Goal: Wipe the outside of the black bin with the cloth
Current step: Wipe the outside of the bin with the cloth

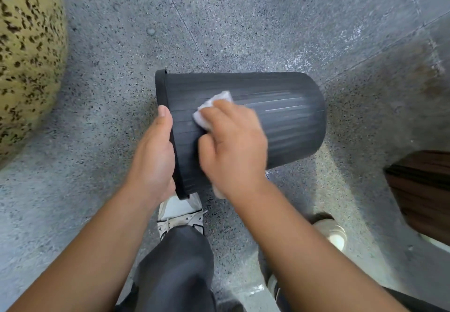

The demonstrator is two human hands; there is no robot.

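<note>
Two hands share the work here, and the split is sound. Your left hand [152, 151] is clamped over the rim of the black bin [243, 121], thumb lying along the outside edge and the fingers out of sight, presumably hooked inside. That grip holds the bin on its side above the speckled floor [243, 19], mouth to your left and base to your right, just ahead of your knee and white shoe [181, 216].

Your right hand [231, 146] is curled around the white cloth [211, 109], pressing it flat against the ribbed wall near the rim; a corner of cloth shows past your fingertips and another bit hangs below your wrist.

To do this step well, run the cloth along the ribs, rim to base, so it gets into the grooves rather than skipping across them. The wall toward the base has pale streaks, so carry each stroke the whole way down. Keep the left grip firm, since pressure from the wiping hand could twist the bin. Once this face is done, turn the bin by the rim to bring up the underside, which you cannot see from here.
</note>
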